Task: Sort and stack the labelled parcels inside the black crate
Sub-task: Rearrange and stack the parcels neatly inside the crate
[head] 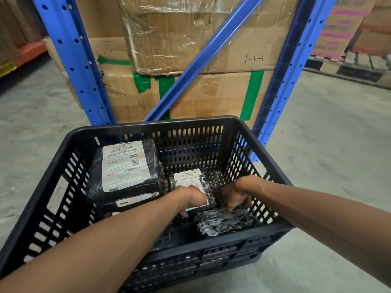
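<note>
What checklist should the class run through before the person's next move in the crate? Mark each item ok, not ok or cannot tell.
1. Both hands inside crate: ok, left hand, right hand.
2. Small parcel firmly gripped: cannot tell, the hands cover its near end.
3. Stack at left sits steady: ok, top label faces up.
4. Near parcel shows a label: not ok, only wrap visible.
5. Free floor for stacking: ok, bare mesh at the far right.

Taped cardboard boxes behind blue racking
</note>
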A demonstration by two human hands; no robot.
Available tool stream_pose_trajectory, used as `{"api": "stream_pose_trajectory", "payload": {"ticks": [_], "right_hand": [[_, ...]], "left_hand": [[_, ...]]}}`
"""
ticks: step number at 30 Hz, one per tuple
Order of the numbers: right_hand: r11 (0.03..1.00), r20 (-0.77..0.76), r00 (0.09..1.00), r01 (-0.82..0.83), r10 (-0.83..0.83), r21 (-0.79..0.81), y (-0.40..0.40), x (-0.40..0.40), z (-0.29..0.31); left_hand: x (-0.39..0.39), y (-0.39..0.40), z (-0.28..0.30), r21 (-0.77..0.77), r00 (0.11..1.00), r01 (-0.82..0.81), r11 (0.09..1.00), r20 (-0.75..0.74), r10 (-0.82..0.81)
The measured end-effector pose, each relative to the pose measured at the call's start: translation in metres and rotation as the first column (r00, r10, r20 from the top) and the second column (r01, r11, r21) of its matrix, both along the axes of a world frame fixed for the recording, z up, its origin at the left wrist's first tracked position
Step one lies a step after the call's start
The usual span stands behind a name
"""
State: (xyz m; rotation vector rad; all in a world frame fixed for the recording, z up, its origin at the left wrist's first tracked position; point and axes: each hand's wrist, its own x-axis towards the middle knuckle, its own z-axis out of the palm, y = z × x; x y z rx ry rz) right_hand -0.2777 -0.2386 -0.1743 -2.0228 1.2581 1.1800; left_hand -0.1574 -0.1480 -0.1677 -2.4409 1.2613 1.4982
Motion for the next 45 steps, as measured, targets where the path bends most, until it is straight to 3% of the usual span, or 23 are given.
{"api": "stream_pose_trajectory", "payload": {"ticks": [5,9,13,17,20,22,25,27,31,33,35,37,42,45], "right_hand": [[0.998,-0.093,0.996,0.02,-0.014,0.057,0.015,-0.008,0.014],[0.988,-0.066,0.998,0.008,0.002,0.156,0.02,-0.013,0.033],[0.964,-0.002,0.998,-0.061,0.064,0.258,0.02,-0.022,0.047],[0.96,0.062,0.993,-0.113,0.101,0.256,0.021,-0.027,0.052],[0.965,0.175,0.974,-0.179,0.146,0.192,0.026,-0.029,0.051],[0.979,0.328,0.934,-0.181,0.141,0.094,0.029,-0.032,0.052],[0.997,0.593,0.805,-0.015,-0.031,0.072,0.028,-0.034,0.06],[0.985,0.709,0.684,0.14,-0.17,0.102,0.022,-0.03,0.064],[0.87,0.829,0.359,0.413,-0.428,0.27,0.008,-0.028,0.075],[0.798,0.835,0.246,0.51,-0.492,0.321,0.003,-0.031,0.078],[0.737,0.812,0.159,0.542,-0.562,0.404,-0.002,-0.032,0.079],[0.691,0.781,0.087,0.533,-0.619,0.488,-0.005,-0.031,0.081],[0.676,0.767,0.063,0.523,-0.639,0.52,0.001,-0.024,0.079],[0.665,0.815,-0.041,0.554,-0.578,0.5,0.0,-0.013,0.069]], "left_hand": [[-0.016,0.018,-0.001,0.26,0.955,-0.082,0.962,-0.256,0.151],[-0.013,0.026,-0.003,0.376,0.888,-0.053,0.925,-0.405,0.216],[-0.007,0.029,0.003,0.409,0.83,-0.081,0.909,-0.477,0.289],[-0.001,0.025,0.009,0.42,0.762,-0.102,0.902,-0.55,0.342],[0.008,0.021,0.023,0.388,0.777,-0.151,0.909,-0.522,0.352],[0.019,0.018,0.03,0.34,0.775,-0.243,0.908,-0.496,0.393],[0.037,0.012,0.042,0.172,0.755,-0.393,0.903,-0.5,0.423],[0.045,0.004,0.055,0.005,0.713,-0.539,0.842,-0.53,0.459],[0.046,-0.007,0.069,-0.354,0.789,-0.603,0.715,-0.4,0.467],[0.045,-0.005,0.064,-0.364,0.804,-0.59,0.721,-0.346,0.483],[0.042,-0.002,0.062,-0.292,0.784,-0.579,0.761,-0.456,0.422],[0.04,-0.004,0.064,-0.254,0.706,-0.614,0.747,-0.601,0.376],[0.041,-0.006,0.069,-0.419,0.731,-0.645,0.639,-0.58,0.358],[0.04,-0.005,0.063,-0.433,0.743,-0.652,0.623,-0.53,0.408]]}}
